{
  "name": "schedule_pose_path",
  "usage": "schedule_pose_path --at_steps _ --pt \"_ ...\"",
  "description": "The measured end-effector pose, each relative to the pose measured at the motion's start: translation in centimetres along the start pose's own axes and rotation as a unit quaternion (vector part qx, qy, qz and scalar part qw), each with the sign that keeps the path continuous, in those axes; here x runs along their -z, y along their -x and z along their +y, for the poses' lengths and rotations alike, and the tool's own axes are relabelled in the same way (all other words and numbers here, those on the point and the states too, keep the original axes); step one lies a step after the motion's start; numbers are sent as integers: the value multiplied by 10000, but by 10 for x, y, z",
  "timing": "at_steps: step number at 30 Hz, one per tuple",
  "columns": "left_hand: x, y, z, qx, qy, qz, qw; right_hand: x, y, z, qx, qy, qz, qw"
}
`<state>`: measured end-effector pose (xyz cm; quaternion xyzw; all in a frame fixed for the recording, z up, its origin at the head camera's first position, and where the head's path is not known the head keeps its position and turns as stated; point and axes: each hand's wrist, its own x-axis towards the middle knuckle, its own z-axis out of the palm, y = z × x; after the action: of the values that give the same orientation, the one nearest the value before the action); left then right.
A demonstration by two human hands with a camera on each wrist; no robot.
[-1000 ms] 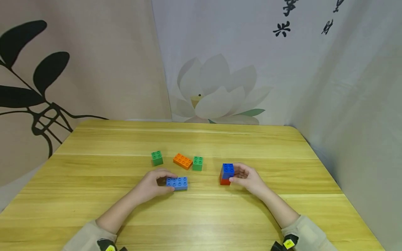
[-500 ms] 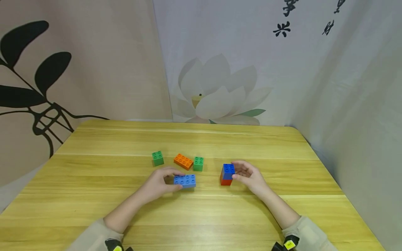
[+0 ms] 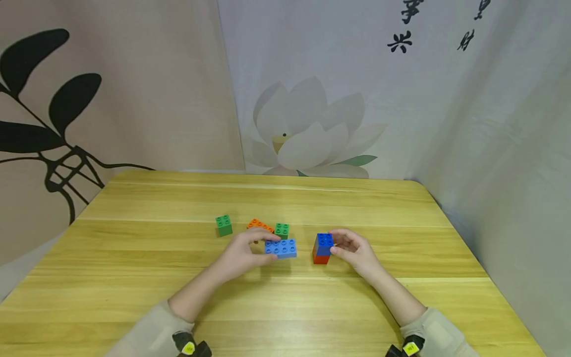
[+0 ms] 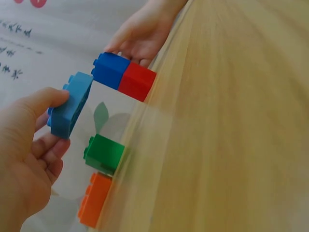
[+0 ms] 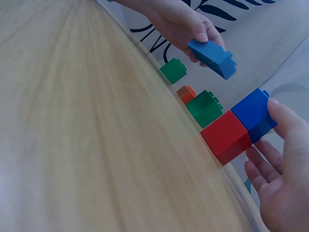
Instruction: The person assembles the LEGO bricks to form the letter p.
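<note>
My left hand (image 3: 243, 254) pinches a light blue building brick (image 3: 280, 249) between thumb and fingers by its left end. The wrist views show this brick (image 4: 72, 106) raised above the table, level with the top of a small stack. That stack is a dark blue brick (image 3: 324, 243) on top of a red brick (image 3: 320, 259), standing upright on the table. My right hand (image 3: 354, 252) holds the dark blue brick from its right side, thumb in front and fingers behind.
Behind the left hand, an orange brick (image 3: 259, 225) and a green brick (image 3: 282, 229) lie close together, partly covered. Another green brick (image 3: 224, 225) sits further left. The wooden table (image 3: 285, 307) ends at a curtain (image 3: 312, 59) at the back.
My left hand has lifted the light blue brick and carried it rightward and slightly back, nearer the stack. My right hand and the stack stay almost in place.
</note>
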<state>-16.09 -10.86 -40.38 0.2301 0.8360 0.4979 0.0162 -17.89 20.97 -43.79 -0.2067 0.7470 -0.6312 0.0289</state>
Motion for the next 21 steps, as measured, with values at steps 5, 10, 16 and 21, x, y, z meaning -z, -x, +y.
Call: schedule_pose_path --at_steps 5,10,16,21 --pt "-7 -9 8 -129 136 -10 9998 -1 0 -3 -23 61 24 10000" --pt "-14 -19 14 -229 355 0 9991 -1 0 -3 -68 88 47 9999" --pt "-22 -29 21 -327 627 -36 9975 0 -1 -1 -151 47 51 9999" --pt "-26 -35 27 -440 481 18 9979 0 -1 -1 -166 29 55 9998"
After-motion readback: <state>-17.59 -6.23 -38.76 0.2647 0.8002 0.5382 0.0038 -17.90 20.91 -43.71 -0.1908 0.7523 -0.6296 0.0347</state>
